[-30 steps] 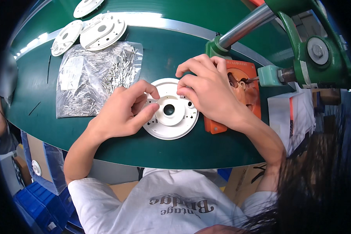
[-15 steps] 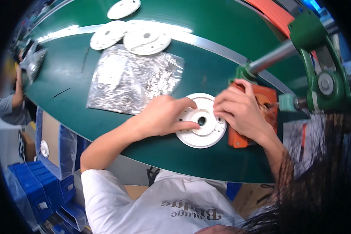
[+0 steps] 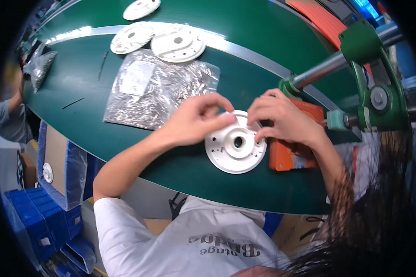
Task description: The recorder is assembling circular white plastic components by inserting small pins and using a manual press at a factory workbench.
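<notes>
A round white plastic disc [image 3: 226,162] with a raised hub and a dark centre hole lies on the green table in front of me. Above its upper left rim is my left hand [image 3: 196,119], thumb and forefinger brought together in a pinch; whatever may be between them is too small to see. My right hand [image 3: 286,117] grips the disc's right side, with bent fingers at the upper right rim and the thumb lower down, near a small hole.
A clear bag of small metal pins [image 3: 143,108] lies left of the disc. More white discs [image 3: 178,44] rest beyond it. At right stand an orange metal block [image 3: 282,157] and a green press [image 3: 379,99]. Blue crates [image 3: 37,212] are at lower left, near another person's arm [image 3: 16,104].
My left hand has moved off the disc's hub, up to its far rim, and the thumb now meets the forefinger. The right-hand fingers have spread slightly along the disc's edge.
</notes>
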Demonstrator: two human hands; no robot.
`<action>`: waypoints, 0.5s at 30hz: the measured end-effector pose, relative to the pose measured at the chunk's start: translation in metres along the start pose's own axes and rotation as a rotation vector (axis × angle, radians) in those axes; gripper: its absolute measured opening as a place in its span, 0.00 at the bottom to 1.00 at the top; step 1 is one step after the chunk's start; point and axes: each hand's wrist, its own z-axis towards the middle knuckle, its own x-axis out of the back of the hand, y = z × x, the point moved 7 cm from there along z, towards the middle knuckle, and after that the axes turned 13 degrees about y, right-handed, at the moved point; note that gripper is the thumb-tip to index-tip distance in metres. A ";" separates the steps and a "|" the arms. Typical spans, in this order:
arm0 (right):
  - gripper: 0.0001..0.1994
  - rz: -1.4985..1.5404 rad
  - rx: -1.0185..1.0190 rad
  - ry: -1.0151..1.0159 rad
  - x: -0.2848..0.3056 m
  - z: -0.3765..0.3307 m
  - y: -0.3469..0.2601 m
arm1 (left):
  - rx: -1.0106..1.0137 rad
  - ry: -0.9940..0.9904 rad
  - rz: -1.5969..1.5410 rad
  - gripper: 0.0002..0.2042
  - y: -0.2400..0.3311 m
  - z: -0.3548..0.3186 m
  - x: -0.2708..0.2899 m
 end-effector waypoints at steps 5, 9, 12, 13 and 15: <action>0.15 0.202 -0.122 0.306 0.025 0.010 -0.005 | 0.158 -0.017 -0.380 0.21 -0.005 -0.006 0.004; 0.12 0.089 0.035 0.574 0.012 0.017 -0.064 | 0.245 -0.117 -0.654 0.34 0.000 -0.015 -0.021; 0.11 -0.088 0.091 0.534 -0.014 0.023 -0.074 | 0.198 -0.128 -0.583 0.40 -0.003 -0.024 -0.028; 0.11 -0.108 0.087 0.568 -0.017 0.023 -0.073 | 0.201 -0.123 -0.581 0.40 -0.004 -0.026 -0.028; 0.10 -0.127 0.093 0.591 -0.021 0.023 -0.071 | 0.146 -0.067 -0.577 0.41 -0.003 -0.023 -0.028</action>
